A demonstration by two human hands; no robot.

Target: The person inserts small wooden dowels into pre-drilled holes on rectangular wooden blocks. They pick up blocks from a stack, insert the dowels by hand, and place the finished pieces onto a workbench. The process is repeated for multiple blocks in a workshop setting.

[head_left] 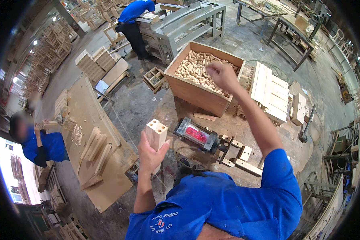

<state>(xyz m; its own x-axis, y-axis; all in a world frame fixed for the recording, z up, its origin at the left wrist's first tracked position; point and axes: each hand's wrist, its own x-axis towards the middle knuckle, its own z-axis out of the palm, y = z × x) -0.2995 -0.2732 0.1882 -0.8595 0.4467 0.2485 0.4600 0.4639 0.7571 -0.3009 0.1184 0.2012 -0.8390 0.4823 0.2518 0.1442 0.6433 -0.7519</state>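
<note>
My left hand is wrapped round a bundle of pale wooden pieces, held upright; round holes show in their top ends. Above a large wooden box, my right hand is raised with its fingers curled together. Whatever it may hold is too small to make out. Short wooden dowels fill the box in a loose heap. Between my hands, on the workbench, lies a clamp device with a clear cover and red parts inside. Drilled wooden blocks sit beside its right end.
Stacked planks and a hammer lie on the bench at right. A brown worktable with wooden parts stands at left, a person beside it. Another person bends over a grey machine at the back.
</note>
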